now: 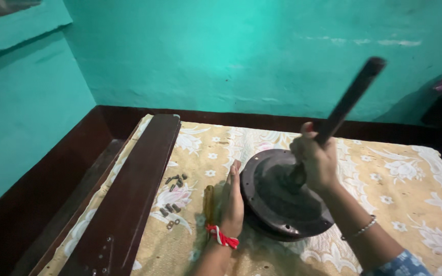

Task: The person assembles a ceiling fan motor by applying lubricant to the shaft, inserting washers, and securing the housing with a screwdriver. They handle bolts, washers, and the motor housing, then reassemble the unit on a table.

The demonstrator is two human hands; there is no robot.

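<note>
A dark round fan motor housing lies tilted on a cream floral cloth. Its dark rod rises from the centre toward the upper right. My right hand is closed around the rod's lower part, just above the housing. My left hand, with a red and white thread at the wrist, rests flat against the housing's left rim, fingers straight and together.
A long dark brown fan blade lies along the cloth's left side. Several small bolts and nuts are scattered between the blade and my left hand. A wooden handle lies beside my left hand. Teal walls surround the surface.
</note>
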